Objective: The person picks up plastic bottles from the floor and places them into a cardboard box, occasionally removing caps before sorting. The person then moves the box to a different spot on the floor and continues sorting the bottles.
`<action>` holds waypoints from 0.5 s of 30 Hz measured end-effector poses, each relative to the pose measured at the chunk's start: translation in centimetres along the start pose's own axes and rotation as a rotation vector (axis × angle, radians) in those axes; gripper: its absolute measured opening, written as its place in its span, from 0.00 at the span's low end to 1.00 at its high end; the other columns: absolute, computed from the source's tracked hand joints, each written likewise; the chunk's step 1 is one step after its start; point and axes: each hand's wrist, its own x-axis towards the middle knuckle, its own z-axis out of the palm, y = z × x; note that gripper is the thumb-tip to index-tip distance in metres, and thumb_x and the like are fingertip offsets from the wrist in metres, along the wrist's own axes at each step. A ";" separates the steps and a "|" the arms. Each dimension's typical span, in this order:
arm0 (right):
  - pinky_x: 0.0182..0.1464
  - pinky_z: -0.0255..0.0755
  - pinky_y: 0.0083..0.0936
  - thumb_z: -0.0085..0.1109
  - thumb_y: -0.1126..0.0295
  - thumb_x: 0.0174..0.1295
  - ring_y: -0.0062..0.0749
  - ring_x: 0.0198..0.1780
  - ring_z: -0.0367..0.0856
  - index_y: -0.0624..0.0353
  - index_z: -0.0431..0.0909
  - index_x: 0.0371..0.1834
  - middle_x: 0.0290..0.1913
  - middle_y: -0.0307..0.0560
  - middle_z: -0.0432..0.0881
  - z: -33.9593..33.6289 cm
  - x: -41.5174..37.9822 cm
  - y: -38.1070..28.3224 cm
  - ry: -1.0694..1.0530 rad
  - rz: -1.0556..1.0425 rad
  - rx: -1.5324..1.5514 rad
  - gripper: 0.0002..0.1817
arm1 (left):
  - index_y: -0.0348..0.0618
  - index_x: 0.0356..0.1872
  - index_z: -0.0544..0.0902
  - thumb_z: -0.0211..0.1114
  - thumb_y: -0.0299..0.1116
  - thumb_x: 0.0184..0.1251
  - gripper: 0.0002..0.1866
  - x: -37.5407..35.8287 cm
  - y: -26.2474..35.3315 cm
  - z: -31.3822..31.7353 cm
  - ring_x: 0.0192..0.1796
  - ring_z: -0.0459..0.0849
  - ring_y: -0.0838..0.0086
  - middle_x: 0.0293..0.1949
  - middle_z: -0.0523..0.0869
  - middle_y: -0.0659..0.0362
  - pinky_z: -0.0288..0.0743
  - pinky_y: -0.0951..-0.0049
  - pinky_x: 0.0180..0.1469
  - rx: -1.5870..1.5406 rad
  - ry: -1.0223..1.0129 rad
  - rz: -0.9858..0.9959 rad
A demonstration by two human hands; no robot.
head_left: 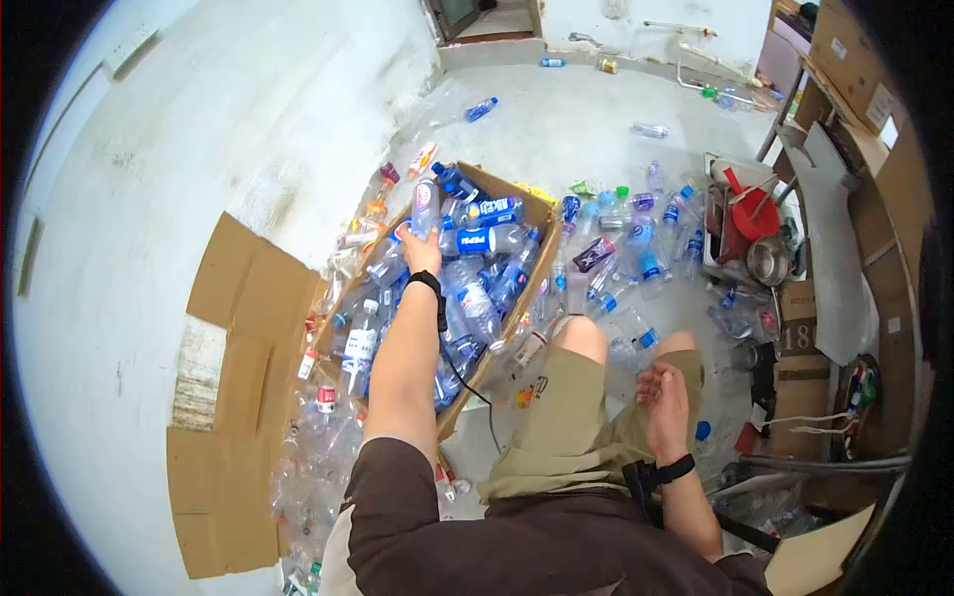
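Observation:
My left hand [421,250] reaches over a cardboard box [542,214] and is closed around a clear plastic bottle [425,207] with a pinkish label, held upright. Below it the box is heaped with plastic bottles, among them one with a blue Pepsi label [475,241] and a large clear bottle [477,303] lying on top. A clear bottle with a white label [359,348] leans near the box's left side. My right hand [668,402] rests by my right knee, its fingers curled; whether anything is inside cannot be made out.
Loose bottles [641,233] cover the floor right of the box, and more clear bottles [323,447] lie to its left. Flattened cardboard [238,397] leans on the white wall. At right stand a red basin [755,214], a metal pot [767,261] and cardboard boxes [805,338].

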 end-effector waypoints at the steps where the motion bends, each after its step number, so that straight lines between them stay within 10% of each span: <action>1: 0.41 0.67 0.23 0.39 0.59 0.73 0.23 0.38 0.72 0.56 0.68 0.51 0.41 0.41 0.76 -0.3 0.0 0.1 0.009 0.009 0.013 0.15 | 0.30 0.62 0.59 0.68 0.39 0.55 0.38 0.7 -0.4 0.3 0.61 0.68 0.45 0.58 0.69 0.34 0.61 0.56 0.63 -0.010 -0.011 0.037; 6: 0.39 0.69 0.22 0.42 0.60 0.71 0.23 0.37 0.74 0.57 0.68 0.52 0.40 0.42 0.77 -0.7 0.0 0.9 0.048 0.031 0.037 0.15 | 0.34 0.62 0.61 0.67 0.46 0.53 0.40 -0.5 1.5 -1.0 0.66 0.63 0.49 0.63 0.66 0.42 0.57 0.55 0.66 0.160 -0.021 0.048; 12: 0.40 0.69 0.23 0.42 0.60 0.71 0.23 0.38 0.75 0.57 0.69 0.51 0.40 0.42 0.78 0.3 1.7 1.2 0.032 0.079 0.032 0.15 | 0.36 0.54 0.70 0.65 0.28 0.51 0.27 -11.2 6.5 -3.2 0.58 0.68 0.55 0.52 0.72 0.47 0.60 0.61 0.63 -0.041 -0.275 0.445; 15: 0.40 0.69 0.22 0.42 0.60 0.71 0.23 0.38 0.75 0.57 0.70 0.51 0.40 0.42 0.78 0.4 1.9 1.2 0.052 0.118 0.034 0.14 | 0.36 0.51 0.74 0.61 0.23 0.52 0.21 -18.0 10.9 -4.9 0.57 0.71 0.58 0.51 0.74 0.49 0.62 0.65 0.62 -0.268 -0.549 0.269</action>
